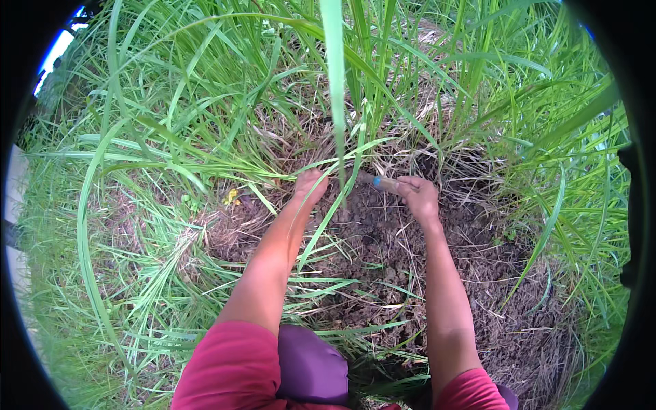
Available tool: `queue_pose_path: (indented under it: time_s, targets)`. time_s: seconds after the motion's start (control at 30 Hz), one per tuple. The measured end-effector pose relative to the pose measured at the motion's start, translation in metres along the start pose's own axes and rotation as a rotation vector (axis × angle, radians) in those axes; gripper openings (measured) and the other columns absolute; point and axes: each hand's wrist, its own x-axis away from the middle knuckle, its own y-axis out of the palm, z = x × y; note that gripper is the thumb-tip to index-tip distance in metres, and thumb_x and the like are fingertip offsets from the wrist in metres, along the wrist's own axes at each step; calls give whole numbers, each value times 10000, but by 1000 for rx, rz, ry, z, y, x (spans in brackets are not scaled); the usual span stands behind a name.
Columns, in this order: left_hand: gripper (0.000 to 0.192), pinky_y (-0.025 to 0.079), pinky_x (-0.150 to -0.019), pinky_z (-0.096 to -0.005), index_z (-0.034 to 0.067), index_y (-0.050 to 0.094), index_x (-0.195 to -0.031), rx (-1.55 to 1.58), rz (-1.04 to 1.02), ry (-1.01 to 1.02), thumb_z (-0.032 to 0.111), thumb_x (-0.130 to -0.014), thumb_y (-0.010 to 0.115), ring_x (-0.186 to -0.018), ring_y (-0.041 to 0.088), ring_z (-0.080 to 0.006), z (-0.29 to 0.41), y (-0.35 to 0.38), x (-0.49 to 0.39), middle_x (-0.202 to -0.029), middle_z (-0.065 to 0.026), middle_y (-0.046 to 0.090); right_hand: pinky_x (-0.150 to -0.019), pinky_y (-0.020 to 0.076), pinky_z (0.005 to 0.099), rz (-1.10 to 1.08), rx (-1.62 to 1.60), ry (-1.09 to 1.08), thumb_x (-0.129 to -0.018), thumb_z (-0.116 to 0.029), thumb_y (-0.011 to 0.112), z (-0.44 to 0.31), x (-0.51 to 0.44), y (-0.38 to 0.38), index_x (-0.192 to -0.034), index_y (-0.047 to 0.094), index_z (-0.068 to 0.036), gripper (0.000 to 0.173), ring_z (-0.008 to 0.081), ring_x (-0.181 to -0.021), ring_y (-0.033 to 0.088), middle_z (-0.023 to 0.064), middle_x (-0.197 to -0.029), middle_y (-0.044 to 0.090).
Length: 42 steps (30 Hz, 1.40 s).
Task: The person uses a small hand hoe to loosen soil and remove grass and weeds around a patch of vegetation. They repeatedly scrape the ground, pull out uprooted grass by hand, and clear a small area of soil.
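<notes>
My left hand [310, 183] is closed around a bunch of long green grass blades [246, 168] low to the ground, the blades fanning out to the left. In my right hand [421, 199] is a hand tool with a pale handle [390, 185] and a blue band at its front end. The tool points left toward my left hand. Its metal part is dark and mostly lost against the soil and stems, so I cannot tell its shape. Dark, crumbly soil [374, 225] lies bare below and between both hands.
Tall standing grass [374, 66] rises in front and to the right, one broad blade [334, 77] hanging close before the camera. Cut grass [174, 271] lies at left, near a small yellow thing [231, 196]. Dry straw [533, 328] covers the ground at lower right. Pale slabs [18, 184] edge the far left.
</notes>
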Motion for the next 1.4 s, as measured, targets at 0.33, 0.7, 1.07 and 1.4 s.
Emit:
queue_pose_path:
  time_s: [0.33, 0.7, 1.07, 1.4]
  targets:
    - [271, 519, -770, -453, 66, 683, -890, 354, 40, -147, 239, -851, 478, -893, 663, -317, -14, 23, -5, -940, -149, 682, -634, 510, 259, 42, 278, -239, -771, -6, 665, -223, 101, -84, -942, 708, 8, 177, 117, -654, 651, 106, -826, 721]
    - [226, 542, -782, -431, 19, 679, -914, 247, -79, -27, 93, -811, 492, -916, 660, -335, 13, -29, 14, -982, -195, 673, -664, 541, 419, 160, 397, -213, -748, -241, 703, -48, 16, 63, -808, 720, -176, 90, 332, -722, 668, 123, -728, 676]
    - [218, 511, -758, -489, 2, 658, -930, 540, -31, -99, 91, -830, 486, -886, 632, -421, 24, 6, 38, -909, -273, 640, -750, 506, 285, 43, 66, 25, -730, -128, 707, -21, -19, 9, -879, 740, -86, 158, 172, -760, 677, 98, -828, 716]
    - [212, 500, -756, -463, -4, 669, -803, 307, 104, 34, 88, -785, 479, -812, 624, -387, -18, 82, 0, -847, -226, 638, -687, 514, 307, 3, 123, -1, -775, -175, 688, -21, -5, 17, -931, 726, -94, 180, 184, -679, 659, 75, -753, 699]
